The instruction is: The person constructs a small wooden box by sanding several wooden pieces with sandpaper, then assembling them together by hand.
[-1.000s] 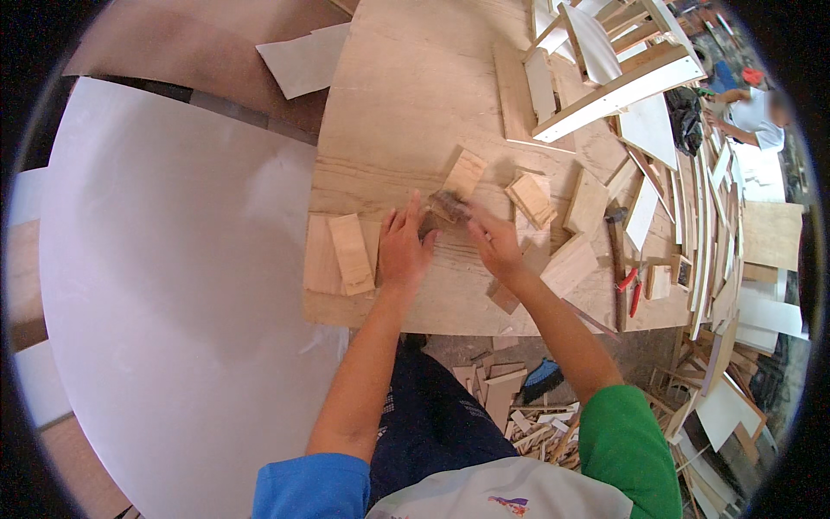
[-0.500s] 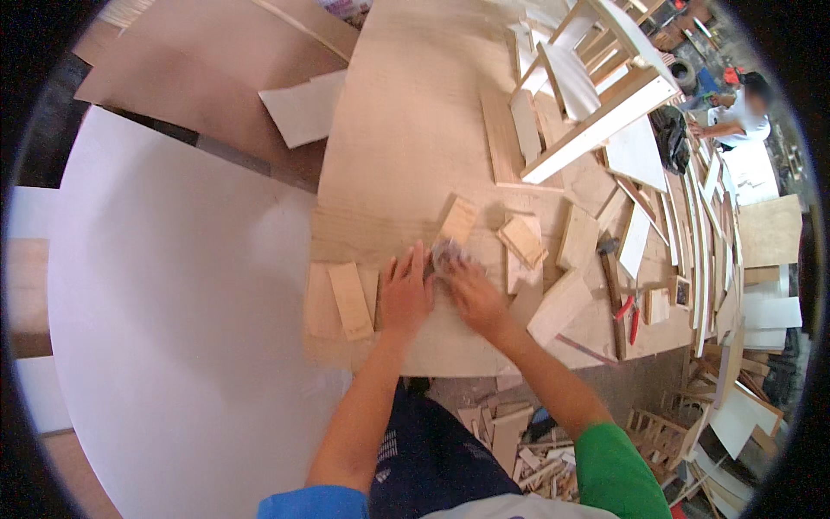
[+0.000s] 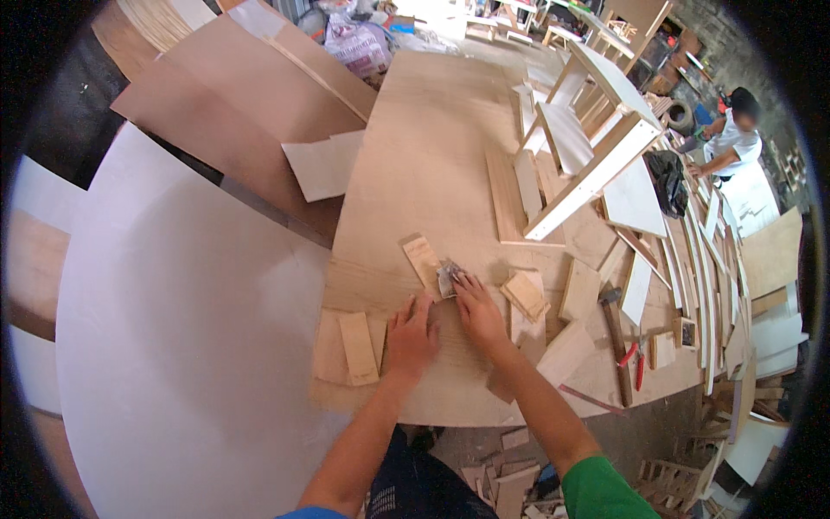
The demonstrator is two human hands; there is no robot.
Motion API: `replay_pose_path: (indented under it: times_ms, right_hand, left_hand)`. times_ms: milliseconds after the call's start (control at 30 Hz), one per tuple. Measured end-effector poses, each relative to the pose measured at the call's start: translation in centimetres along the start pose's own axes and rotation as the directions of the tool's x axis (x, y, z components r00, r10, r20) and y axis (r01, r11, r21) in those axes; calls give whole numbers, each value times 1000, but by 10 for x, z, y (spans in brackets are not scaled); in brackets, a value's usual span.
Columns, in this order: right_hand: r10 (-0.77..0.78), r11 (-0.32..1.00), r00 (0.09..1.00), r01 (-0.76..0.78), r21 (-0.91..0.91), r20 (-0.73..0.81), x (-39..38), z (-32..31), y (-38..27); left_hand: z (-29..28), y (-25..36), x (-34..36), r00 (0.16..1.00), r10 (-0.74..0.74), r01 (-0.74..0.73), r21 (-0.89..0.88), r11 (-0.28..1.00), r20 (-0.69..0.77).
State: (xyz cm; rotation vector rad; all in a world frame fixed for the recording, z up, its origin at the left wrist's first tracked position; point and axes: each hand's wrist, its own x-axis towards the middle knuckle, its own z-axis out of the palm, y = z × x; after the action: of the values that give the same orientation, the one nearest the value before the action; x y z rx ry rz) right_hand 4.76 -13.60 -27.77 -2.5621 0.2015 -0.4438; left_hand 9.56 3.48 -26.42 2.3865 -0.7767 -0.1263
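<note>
On the plywood table (image 3: 415,147), my right hand (image 3: 480,316) has its fingers pressed on a small crumpled greyish thing (image 3: 449,278), too small to identify. It touches or nearly touches a short wooden block (image 3: 419,258) angled just left of it. My left hand (image 3: 413,337) lies just below that block, slightly blurred, fingers apart and holding nothing visible. A pair of short boards (image 3: 359,346) lies to its left. Right of my right hand are stacked small blocks (image 3: 526,294), a larger block (image 3: 579,290), a hammer (image 3: 621,346) and red-handled pliers (image 3: 640,368).
A pale wooden frame (image 3: 588,173) stands on the table's far right, with a black plastic bag (image 3: 667,182) and long strips (image 3: 705,303) beside it. A large white sheet (image 3: 190,363) and brown panels (image 3: 233,95) are at left. A person (image 3: 731,147) works at upper right.
The view has tilted up, showing more background. The short block has swung round to lean the other way. My left hand has drawn slightly back from the grey thing; my right fingers remain on it.
</note>
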Motion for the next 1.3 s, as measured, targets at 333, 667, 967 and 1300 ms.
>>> replay_pose_path:
  times_ms: [333, 667, 967, 1300]
  right_hand:
    - [19, 999, 994, -16, 27, -105, -10, 0, -20]
    - [93, 996, 970, -89, 26, -224, 12, -1, -6]
    - [-68, 992, 988, 52, -118, -138, 7, 20, -2]
    - [-38, 992, 999, 36, -122, -9, 8, 21, -2]
  left_hand:
    - [20, -20, 56, 979, 148, -156, -44, 987, -141]
    - [12, -9, 77, 986, 121, -112, 78, 991, -119]
    - [18, -10, 78, 988, 135, -125, 126, 984, -76]
    - [18, -9, 79, 983, 123, -107, 122, 987, -134]
